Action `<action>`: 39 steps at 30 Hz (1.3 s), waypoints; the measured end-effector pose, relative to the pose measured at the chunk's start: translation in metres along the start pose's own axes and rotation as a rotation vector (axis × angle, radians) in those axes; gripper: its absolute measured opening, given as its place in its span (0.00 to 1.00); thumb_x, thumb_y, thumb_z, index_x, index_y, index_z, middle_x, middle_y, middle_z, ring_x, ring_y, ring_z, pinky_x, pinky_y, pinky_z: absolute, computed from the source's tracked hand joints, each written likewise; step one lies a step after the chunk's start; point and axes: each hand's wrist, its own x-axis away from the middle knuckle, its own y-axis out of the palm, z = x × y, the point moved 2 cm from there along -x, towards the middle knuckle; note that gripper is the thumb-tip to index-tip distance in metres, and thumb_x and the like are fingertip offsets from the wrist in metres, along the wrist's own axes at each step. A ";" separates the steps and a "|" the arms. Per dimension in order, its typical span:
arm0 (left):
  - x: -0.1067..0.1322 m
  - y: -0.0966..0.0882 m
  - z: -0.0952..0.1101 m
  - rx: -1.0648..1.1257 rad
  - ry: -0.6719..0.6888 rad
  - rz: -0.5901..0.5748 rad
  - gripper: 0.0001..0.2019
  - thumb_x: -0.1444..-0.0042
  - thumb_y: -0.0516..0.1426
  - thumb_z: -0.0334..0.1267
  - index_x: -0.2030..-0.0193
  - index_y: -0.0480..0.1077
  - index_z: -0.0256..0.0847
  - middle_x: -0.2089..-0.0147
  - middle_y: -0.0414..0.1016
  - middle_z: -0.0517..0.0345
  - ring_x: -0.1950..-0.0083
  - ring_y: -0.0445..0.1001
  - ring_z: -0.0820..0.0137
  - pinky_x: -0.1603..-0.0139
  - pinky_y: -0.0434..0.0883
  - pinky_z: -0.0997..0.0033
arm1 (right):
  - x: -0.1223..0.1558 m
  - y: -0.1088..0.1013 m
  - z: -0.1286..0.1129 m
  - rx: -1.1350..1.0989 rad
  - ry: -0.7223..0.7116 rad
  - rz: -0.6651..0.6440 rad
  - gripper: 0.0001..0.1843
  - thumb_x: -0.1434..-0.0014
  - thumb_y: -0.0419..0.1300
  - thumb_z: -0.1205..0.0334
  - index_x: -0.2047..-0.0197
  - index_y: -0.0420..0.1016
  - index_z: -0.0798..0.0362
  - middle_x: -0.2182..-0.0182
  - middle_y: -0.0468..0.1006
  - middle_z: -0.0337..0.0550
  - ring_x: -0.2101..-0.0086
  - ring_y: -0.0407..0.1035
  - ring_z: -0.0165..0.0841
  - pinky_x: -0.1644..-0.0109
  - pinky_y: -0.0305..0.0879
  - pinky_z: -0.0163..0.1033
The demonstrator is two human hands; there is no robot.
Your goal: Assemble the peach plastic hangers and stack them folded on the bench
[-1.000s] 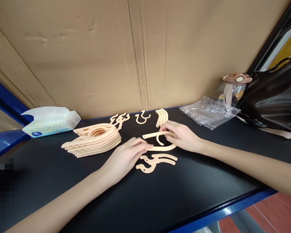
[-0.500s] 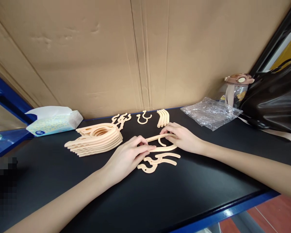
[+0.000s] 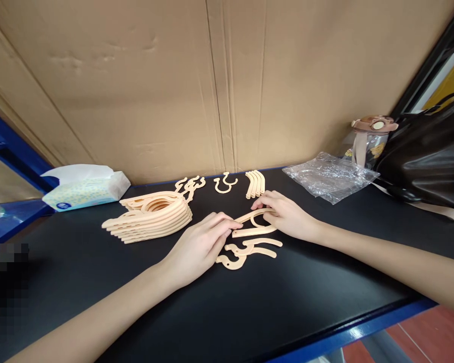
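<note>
A beige plastic folding hanger [image 3: 254,231] lies low over the black table, its two arms spread apart at the left end and a curved piece between them. Pinched at its right end, it sits in the closed fingers of my right hand [image 3: 285,212]. At the left end, my left hand [image 3: 208,239] is closed, with fingertips on the upper arm; its thumb is partly hidden. Just in front lie loose beige hook and arm pieces [image 3: 232,262], partly overlapping. To the left of my left hand is a stack of folded beige hangers [image 3: 147,222].
Loose hooks [image 3: 223,189] and several curved arms [image 3: 254,184] lie at the back. A tissue pack [image 3: 85,189] stands back left. At right are a clear plastic bag [image 3: 327,176], a drink bottle [image 3: 374,136] and a dark bag [image 3: 427,151]. Cardboard [image 3: 155,91] walls the back.
The hanger's left ends show more openly, and the lower arm's end is now free of my left fingers. My left fingers have shifted onto the upper arm; my right hand has barely moved.
</note>
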 end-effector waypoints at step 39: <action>0.004 -0.005 0.019 0.056 0.197 0.196 0.07 0.45 0.54 0.25 0.63 0.65 0.40 0.66 0.71 0.60 0.67 0.66 0.73 0.65 0.66 0.74 | 0.015 -0.005 -0.043 0.522 -0.588 0.237 0.13 0.32 0.46 0.64 0.65 0.68 0.57 0.70 0.73 0.45 0.65 0.66 0.35 0.64 0.58 0.39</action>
